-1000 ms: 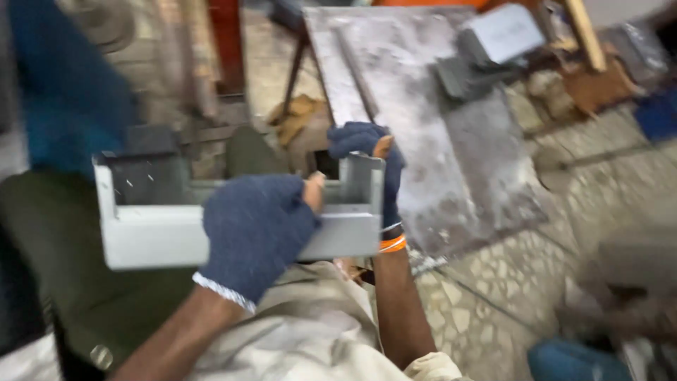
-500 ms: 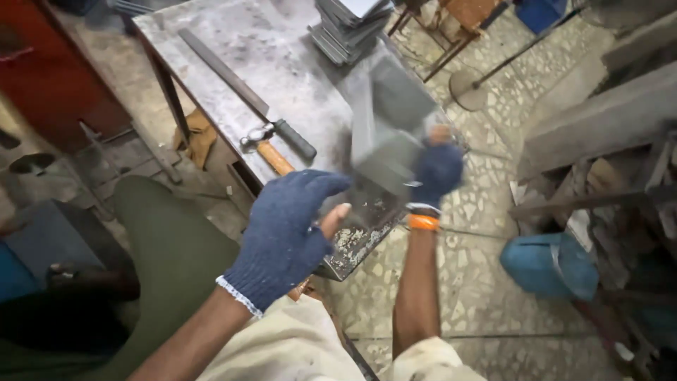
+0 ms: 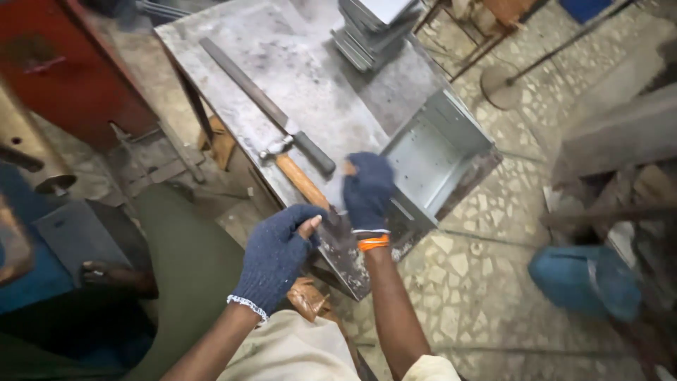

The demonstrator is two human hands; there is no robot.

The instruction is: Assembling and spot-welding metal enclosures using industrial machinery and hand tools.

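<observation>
Grey sheet-metal tray [image 3: 437, 152] is lying open-side up at the tabletop [image 3: 296, 63] edge, near corner overhanging. Right hand [image 3: 368, 189] is resting curled at its near rim; can't tell if gripping. Left hand [image 3: 276, 255] is closing on hammer [image 3: 300, 178] handle end. Best to grip handle w/ full fist, steady tray flat. File [image 3: 264, 106] is lying alongside.

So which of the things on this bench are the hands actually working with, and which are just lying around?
In hand:
- grey sheet-metal tray, lying open side up on the metal bench, right hand at its near edge
- wooden-handled hammer, left hand near its handle end

Lying about:
- long flat file
- stack of grey metal sheets
- blue container on the floor
</observation>
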